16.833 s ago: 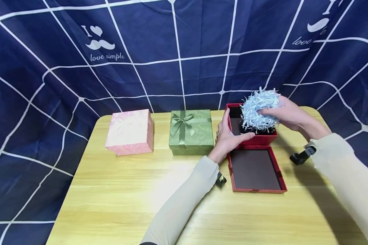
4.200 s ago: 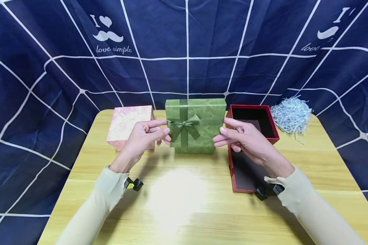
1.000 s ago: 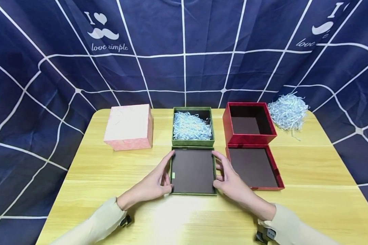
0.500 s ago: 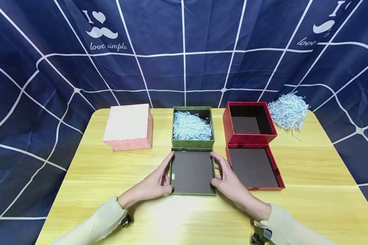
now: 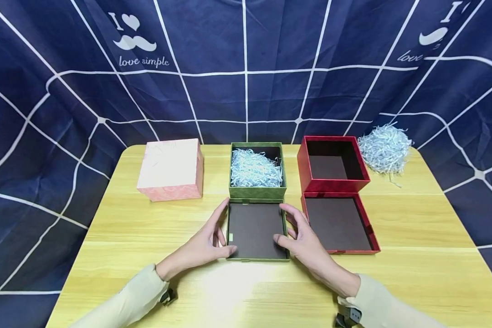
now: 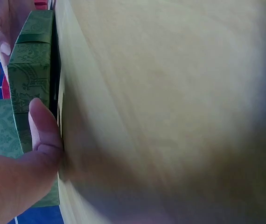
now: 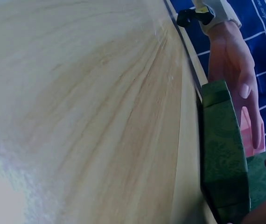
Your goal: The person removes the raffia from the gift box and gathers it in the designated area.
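A dark blue cloth (image 5: pixel 279 100) with white lines hangs beyond the fingers (image 5: pixel 219 213) and out to both sides. Under them spreads the pale wooden bench (image 5: pixel 147 237). The closed pink box (image 5: pixel 172 169) sits beyond the left fingers and further left. The red box (image 5: pixel 336 186), open at the top, stands beyond the right fingers and a little to their right. Straight ahead, past the gap between the two sets of fingers, is the open green box (image 5: pixel 257 193). The red lid (image 5: pixel 340 223) lies inside-up just to the right of the right fingers. The green lid (image 5: pixel 256 228), also inside-up, lies on the bench between the fingers of the left hand (image 5: pixel 198 246) and the right hand (image 5: pixel 307 243). Each hand has thumb and forefinger spread wide along its own side of that lid, gripping nothing; whether every fingertip touches it, I cannot tell. Pale blue shredded paper (image 5: pixel 385 149) is heaped well beyond the right fingers, beside the red box; more paper shreds (image 5: pixel 256 169) fill much of the green box. A small pale tab (image 5: pixel 231 237) shows inside the green lid, beside the left thumb.
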`<act>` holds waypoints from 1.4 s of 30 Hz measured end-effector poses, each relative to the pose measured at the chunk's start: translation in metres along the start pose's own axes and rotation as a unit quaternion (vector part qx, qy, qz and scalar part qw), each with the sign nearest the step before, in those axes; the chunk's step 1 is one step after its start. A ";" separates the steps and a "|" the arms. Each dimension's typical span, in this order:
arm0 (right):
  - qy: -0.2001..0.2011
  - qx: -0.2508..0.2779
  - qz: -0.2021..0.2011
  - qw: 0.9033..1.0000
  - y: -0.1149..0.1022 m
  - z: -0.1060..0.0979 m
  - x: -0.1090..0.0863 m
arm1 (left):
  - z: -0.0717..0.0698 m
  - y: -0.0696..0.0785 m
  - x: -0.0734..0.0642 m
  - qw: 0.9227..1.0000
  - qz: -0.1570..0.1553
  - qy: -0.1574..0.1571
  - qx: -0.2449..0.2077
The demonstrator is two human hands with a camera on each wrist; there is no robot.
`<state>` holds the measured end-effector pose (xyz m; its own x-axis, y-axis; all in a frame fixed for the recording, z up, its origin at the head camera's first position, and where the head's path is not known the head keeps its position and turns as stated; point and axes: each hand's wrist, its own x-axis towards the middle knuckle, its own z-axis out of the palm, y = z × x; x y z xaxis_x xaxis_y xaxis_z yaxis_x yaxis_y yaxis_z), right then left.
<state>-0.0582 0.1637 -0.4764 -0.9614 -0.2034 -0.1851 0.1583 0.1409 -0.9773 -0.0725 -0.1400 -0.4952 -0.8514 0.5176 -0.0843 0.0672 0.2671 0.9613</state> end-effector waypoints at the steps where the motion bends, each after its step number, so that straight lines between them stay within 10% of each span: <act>1: 0.002 0.001 -0.006 1.000 -0.001 0.001 0.000 | 0.000 0.000 0.000 1.000 0.000 0.006 0.003; 14: 0.030 -0.064 -0.078 0.994 -0.020 -0.003 0.004 | -0.005 0.003 0.007 0.992 -0.003 0.127 -0.005; 31: 0.055 -0.106 -0.152 0.981 -0.076 -0.011 0.028 | -0.022 0.027 0.037 0.983 -0.025 0.160 -0.089; 42: -0.028 -0.045 -0.061 0.997 -0.111 -0.019 0.077 | -0.032 0.033 0.075 0.981 0.001 0.168 -0.097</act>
<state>-0.1543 0.1507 -0.3800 -0.9576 -0.2786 -0.0733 0.0175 0.1978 -0.9801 -0.1509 -0.1176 -0.4612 -0.9769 0.2126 -0.0234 -0.0044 0.0894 0.9960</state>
